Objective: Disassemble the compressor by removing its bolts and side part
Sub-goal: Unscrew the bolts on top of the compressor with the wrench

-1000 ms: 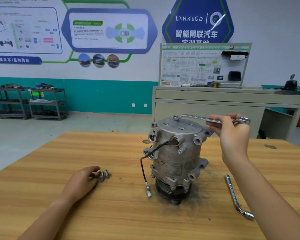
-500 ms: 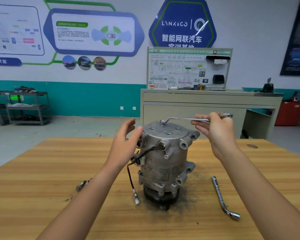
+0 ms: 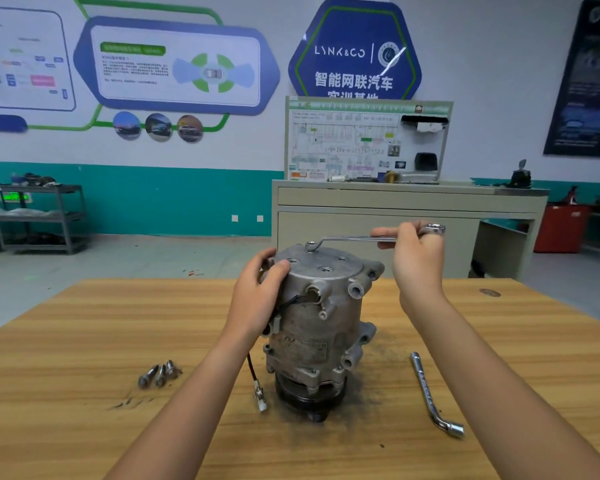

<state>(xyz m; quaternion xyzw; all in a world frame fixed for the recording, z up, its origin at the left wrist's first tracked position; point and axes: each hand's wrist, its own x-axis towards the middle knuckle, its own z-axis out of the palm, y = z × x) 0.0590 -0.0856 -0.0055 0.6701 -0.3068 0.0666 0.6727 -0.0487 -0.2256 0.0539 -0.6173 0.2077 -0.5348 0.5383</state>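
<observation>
compressor (image 3: 312,327): stands upright on its dark pulley end in the middle of the wooden table (image 3: 84,341), with the flat end cover (image 3: 329,263) on top.
left hand (image 3: 257,296): grips the compressor at its 9 o'clock side, with the fingers curled over the cover's rim and the thumb on the near edge.
right hand (image 3: 416,261): is raised at the compressor's 2 o'clock, its fingers closed round the ring wrench (image 3: 350,239).
ring wrench: lies level. One ring is seated on the cover at 12 o'clock and the other pokes out past the right hand toward 3 o'clock.
loose bolts (image 3: 160,374): three lie together on the table at the compressor's 8 o'clock, well apart from it.
L-shaped socket wrench (image 3: 430,393): lies flat at 4 o'clock, near the compressor but not touching it.
cable (image 3: 252,367): a black lead hangs down the left side. Its white plug (image 3: 260,398) rests on the table at 7 o'clock, just beside the pulley.
</observation>
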